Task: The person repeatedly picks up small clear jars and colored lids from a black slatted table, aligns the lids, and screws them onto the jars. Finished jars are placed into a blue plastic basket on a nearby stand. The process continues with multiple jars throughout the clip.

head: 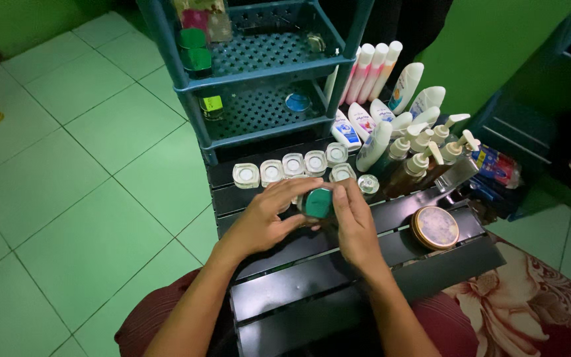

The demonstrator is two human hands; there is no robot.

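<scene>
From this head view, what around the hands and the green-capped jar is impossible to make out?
- Green-capped jar: body hidden by left hand and right hand.
- Small clear jars: contents too small to tell.
- Pump bottles: labels blurred.
- Blue rack: top cut off by the frame edge.

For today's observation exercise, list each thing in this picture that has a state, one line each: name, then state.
Green-capped jar: held between both hands.
Left hand: closed on jar.
Right hand: closed on jar.
Clear jars: upright, in a row.
Pump bottles: upright.
Round compact: lying flat, shut.
</scene>
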